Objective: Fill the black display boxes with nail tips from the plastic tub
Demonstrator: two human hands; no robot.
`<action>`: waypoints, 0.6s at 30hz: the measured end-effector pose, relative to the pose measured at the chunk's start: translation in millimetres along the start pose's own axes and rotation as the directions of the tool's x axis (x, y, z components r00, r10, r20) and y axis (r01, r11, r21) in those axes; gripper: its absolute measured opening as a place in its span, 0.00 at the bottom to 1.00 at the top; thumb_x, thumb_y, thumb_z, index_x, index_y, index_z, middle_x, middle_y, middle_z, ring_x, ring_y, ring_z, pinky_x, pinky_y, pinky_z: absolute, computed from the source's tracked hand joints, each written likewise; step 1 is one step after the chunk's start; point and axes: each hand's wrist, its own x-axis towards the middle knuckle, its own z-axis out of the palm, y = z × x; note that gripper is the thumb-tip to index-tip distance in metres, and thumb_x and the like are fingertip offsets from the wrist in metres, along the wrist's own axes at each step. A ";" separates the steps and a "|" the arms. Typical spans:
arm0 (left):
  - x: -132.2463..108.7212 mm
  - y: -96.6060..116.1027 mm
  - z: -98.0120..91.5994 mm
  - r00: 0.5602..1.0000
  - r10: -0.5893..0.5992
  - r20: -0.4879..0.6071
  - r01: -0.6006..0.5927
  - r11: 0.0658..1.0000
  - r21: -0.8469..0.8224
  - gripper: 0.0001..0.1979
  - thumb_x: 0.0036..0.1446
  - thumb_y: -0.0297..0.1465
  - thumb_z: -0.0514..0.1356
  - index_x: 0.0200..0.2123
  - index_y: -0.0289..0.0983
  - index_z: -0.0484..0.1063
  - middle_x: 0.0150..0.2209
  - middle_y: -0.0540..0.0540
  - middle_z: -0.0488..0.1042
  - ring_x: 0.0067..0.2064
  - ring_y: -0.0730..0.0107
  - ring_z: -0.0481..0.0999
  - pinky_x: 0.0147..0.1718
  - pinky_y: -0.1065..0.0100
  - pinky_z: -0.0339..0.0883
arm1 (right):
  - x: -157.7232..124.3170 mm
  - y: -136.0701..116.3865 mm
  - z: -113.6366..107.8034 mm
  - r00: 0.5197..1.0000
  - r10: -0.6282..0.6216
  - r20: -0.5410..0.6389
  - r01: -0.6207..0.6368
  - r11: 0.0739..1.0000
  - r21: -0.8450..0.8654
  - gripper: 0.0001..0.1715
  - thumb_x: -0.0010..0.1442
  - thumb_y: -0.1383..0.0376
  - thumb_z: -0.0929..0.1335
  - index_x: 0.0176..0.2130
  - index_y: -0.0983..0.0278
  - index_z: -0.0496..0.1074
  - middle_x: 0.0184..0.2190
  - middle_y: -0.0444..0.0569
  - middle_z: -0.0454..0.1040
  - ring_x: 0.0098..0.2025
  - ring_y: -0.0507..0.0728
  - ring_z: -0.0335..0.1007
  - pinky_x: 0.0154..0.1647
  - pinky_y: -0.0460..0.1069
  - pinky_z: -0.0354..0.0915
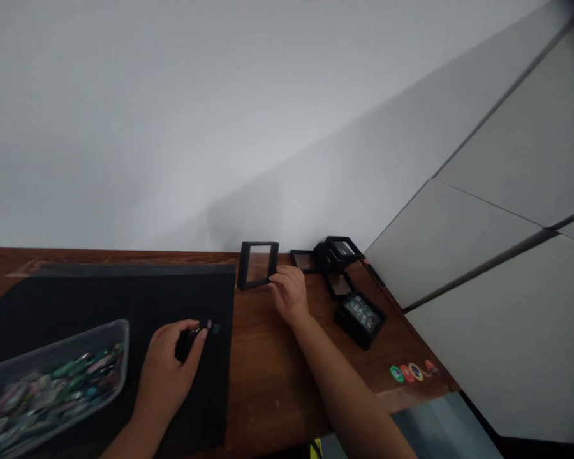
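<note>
My right hand [289, 294] grips the lower right corner of a black frame [243, 266] with a see-through middle. The frame is tilted upright near the wall, at the back of the wooden table. My left hand [167, 363] is curled over a black mat [172, 296], thumb and forefinger closed around something small and dark that I cannot make out. Just beyond those fingertips lie a small pinkish stone [209, 324] and a small green stone [215, 329]. Left of this hand, a clear plastic box [124, 344] contains many polished stones [71, 386] in green, pink and blue.
Several more black frames [304, 261] lie at the back right, some stacked. Closer in, a black case [362, 317] shows stones under its window. Round coloured stickers [415, 371] mark the table's right side. White wall [172, 127] and panels [502, 306] bound the table.
</note>
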 end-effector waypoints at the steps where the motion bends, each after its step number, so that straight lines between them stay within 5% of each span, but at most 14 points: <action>1: -0.6 1.0 0.0 1.000 -0.002 -0.008 0.002 1.000 -0.004 0.19 0.63 0.49 0.61 0.45 0.41 0.75 0.46 0.40 0.78 0.52 0.47 0.74 0.54 0.46 0.68 | -0.2 -5.3 1.6 1.000 -0.016 0.017 0.016 0.999 0.039 0.07 0.68 0.64 0.67 0.42 0.57 0.76 0.41 0.51 0.80 0.51 0.62 0.76 0.57 0.61 0.68; 9: -13.0 -0.6 -1.8 0.993 0.121 0.000 -0.118 0.965 -0.235 0.21 0.68 0.43 0.57 0.59 0.41 0.67 0.56 0.38 0.74 0.59 0.52 0.72 0.61 0.51 0.64 | -4.1 -47.7 14.6 0.987 -0.135 0.085 0.103 0.948 0.301 0.06 0.68 0.66 0.65 0.45 0.57 0.70 0.41 0.51 0.81 0.51 0.59 0.78 0.53 0.57 0.72; 14: -19.3 -0.6 -1.2 0.993 0.109 0.031 -0.076 0.845 -0.530 0.40 0.63 0.58 0.56 0.68 0.39 0.61 0.67 0.34 0.68 0.68 0.43 0.66 0.67 0.46 0.58 | -4.2 -60.1 21.0 0.952 -0.270 0.143 0.191 0.891 0.411 0.05 0.70 0.64 0.65 0.45 0.58 0.70 0.43 0.51 0.82 0.56 0.59 0.77 0.57 0.58 0.70; 18: -16.5 8.8 -1.5 0.998 0.009 0.063 0.036 0.745 -0.666 0.51 0.53 0.69 0.53 0.67 0.38 0.65 0.68 0.34 0.68 0.69 0.39 0.65 0.70 0.45 0.51 | -4.6 -63.3 21.1 0.887 -0.403 0.226 0.321 0.888 0.328 0.06 0.71 0.66 0.65 0.46 0.58 0.72 0.46 0.46 0.84 0.60 0.56 0.75 0.64 0.56 0.64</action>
